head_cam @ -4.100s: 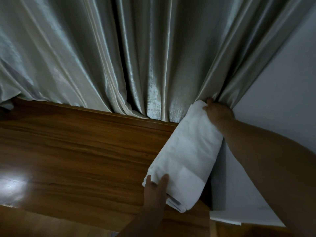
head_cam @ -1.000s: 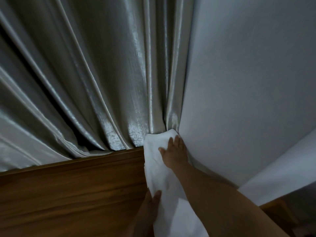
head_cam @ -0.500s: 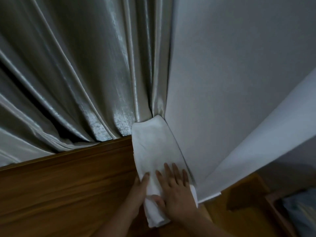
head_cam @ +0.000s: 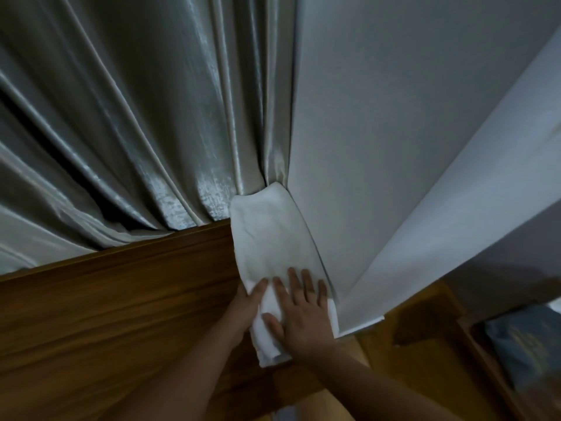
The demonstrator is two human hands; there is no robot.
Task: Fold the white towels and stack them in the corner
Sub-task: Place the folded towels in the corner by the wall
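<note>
A folded white towel (head_cam: 268,238) lies lengthwise on the wooden surface (head_cam: 121,299), its far end pushed into the corner where the curtain meets the wall. My right hand (head_cam: 300,314) rests flat on the towel's near end, fingers spread. At the towel's left near edge, my left hand (head_cam: 249,302) has its thumb on top and its fingers hidden under or beside the cloth. How many layers lie beneath I cannot tell.
A shiny grey curtain (head_cam: 136,132) hangs along the back of the wooden surface. A pale wall (head_cam: 394,132) runs along the towel's right side. Lower right, a wooden ledge (head_cam: 425,360) holds a dark blue item (head_cam: 528,350).
My right hand has slid from the towel's far end back to its near end. The towel now lies straight along the wall in the corner. The last half second shows almost no movement.
</note>
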